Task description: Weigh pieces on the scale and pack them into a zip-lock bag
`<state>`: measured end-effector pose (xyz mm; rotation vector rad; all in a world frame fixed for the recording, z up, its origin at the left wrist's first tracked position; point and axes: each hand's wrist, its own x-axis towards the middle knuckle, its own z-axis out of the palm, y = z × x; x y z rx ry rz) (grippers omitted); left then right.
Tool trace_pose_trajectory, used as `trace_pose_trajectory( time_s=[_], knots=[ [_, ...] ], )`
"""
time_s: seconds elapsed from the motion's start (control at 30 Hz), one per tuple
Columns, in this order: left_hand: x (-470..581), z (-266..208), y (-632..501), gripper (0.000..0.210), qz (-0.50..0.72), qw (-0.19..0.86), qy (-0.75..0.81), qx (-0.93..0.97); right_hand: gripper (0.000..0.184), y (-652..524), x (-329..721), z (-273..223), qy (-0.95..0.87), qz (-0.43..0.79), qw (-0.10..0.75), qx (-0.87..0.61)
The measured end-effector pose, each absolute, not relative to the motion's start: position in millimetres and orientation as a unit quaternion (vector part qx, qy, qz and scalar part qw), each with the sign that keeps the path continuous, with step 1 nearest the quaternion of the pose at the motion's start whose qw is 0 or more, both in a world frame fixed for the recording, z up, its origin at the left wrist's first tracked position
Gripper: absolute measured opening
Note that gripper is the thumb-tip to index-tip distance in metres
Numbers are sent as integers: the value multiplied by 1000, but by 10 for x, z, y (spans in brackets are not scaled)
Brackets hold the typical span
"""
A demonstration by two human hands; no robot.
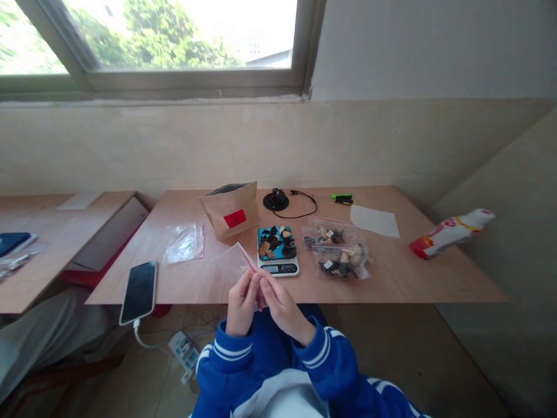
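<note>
Between both hands, near the table's front edge, is a clear zip bag [230, 262] with a red strip along its mouth. My left hand [242, 299] pinches the red-edged end from the left. My right hand [281, 299] closes on the same end from the right, fingertips touching the left ones. Just beyond them stands a small kitchen scale [284, 270] with a blue top; dark and tan dried pieces, like dried mushrooms [275, 241], lie on it. Its display is too small to read. Two filled zip bags [343, 258] of similar pieces, with small white labels, lie to the right.
A brown paper pouch [230, 212] with a red label stands behind the scale. Flat clear bags [185, 242] and a charging phone [139, 290] lie left. Further back are a black device with cable [276, 200], green-black tools [343, 198] and white paper [375, 221]; a bottle [452, 233] is right.
</note>
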<state>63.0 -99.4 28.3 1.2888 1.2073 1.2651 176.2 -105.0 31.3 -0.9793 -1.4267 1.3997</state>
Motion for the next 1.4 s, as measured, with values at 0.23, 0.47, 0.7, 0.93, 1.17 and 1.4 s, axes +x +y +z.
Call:
trace_pose_trajectory(
  time_s=[0.23, 0.47, 0.7, 0.93, 1.17, 1.4],
  knots=[
    [384, 333, -1063, 40, 538, 304, 583, 528, 50, -836, 1861, 211, -518, 484, 506, -491],
    [205, 573, -1136, 42, 579, 208, 630, 474, 46, -754, 2080, 154, -631, 492, 445, -402],
    [79, 540, -1126, 43, 567, 203, 650, 464, 31, -347, 2045, -175, -740, 123, 270, -604],
    [45, 534, -1130, 43, 569, 202, 659, 449, 22, -124, 1949, -270, -739, 26, 175, -650],
    [68, 552, -1130, 43, 585, 208, 653, 433, 17, -203, 2104, -300, -719, 48, 272, -638],
    [82, 520, -1116, 43, 583, 221, 652, 431, 29, -458, 2548, -220, -608, 180, 454, -626]
  ],
)
